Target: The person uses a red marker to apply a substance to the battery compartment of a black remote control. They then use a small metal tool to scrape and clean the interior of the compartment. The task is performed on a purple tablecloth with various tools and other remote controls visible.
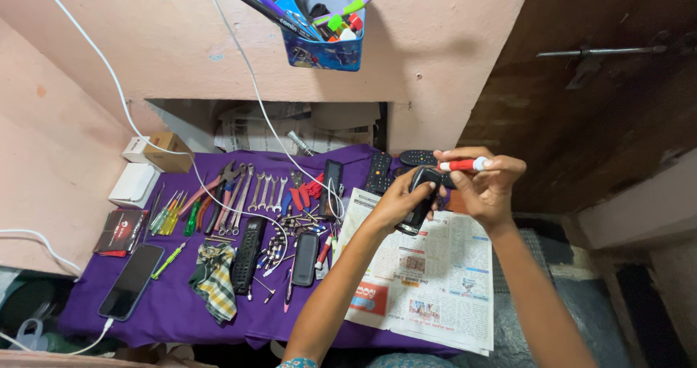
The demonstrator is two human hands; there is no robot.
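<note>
One head camera looks steeply down, close over the purple-clothed table [174, 317]

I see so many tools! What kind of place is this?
Probably a small home repair bench for remote controls: rows of wrenches and screwdrivers lie on a purple cloth, and the left hand holds a black remote.

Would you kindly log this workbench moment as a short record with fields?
Left hand: grips a black remote control above the newspaper.
Right hand: holds a red and white tube at the remote's top end.
Surface: purple cloth over the bench.
Tools: row of spanners, pliers, green screwdrivers.
Other items: smartphone on a white cable, checked rag, more remotes.
Wall: blue holder with pens.
</note>
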